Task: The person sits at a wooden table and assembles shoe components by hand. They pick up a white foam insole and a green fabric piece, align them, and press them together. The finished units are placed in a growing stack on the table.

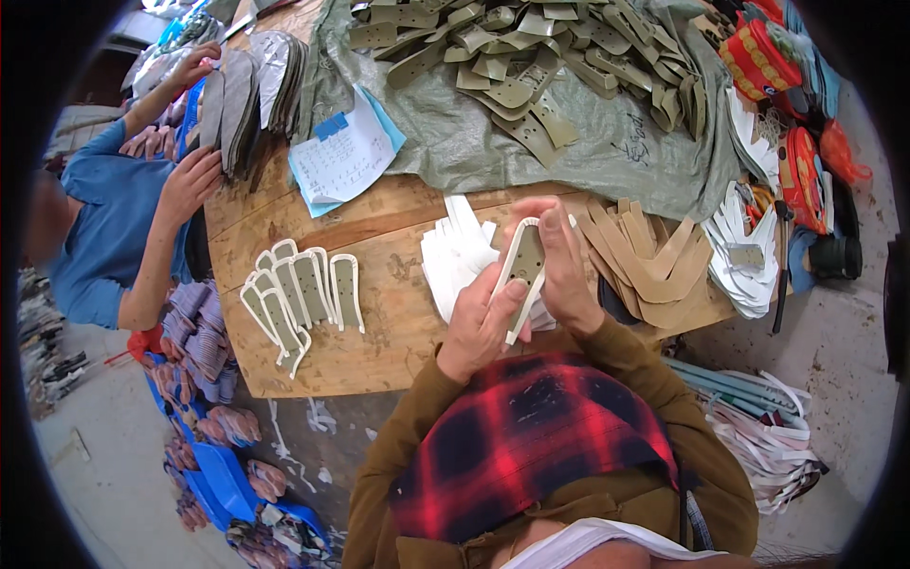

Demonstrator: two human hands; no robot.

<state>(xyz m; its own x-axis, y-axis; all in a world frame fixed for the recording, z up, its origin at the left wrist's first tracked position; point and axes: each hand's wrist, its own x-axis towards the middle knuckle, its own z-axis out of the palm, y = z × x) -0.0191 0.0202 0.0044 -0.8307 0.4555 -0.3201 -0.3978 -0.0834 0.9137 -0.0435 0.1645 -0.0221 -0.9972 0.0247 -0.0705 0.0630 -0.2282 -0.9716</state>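
Above the wooden counter [379, 237], both hands grasp one olive strap piece with a white border [524, 264]: the left hand [479, 322] has its fingers closed round the lower end, and the right hand [567, 270] presses its fingers along the strap's right edge. White cutouts [453, 254] lie just beneath, tan pieces [654, 261] to the right.

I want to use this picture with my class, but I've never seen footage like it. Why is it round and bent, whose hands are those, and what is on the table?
A wide fisheye camera worn on a person's head looks down, so straight edges curve. The left hand and right hand together hold an olive strap piece with a white border. On the wooden table lie finished bordered pieces, white cut-outs, tan pieces and a heap of olive pieces on grey sacking. A co-worker in blue handles stacked pieces at left.
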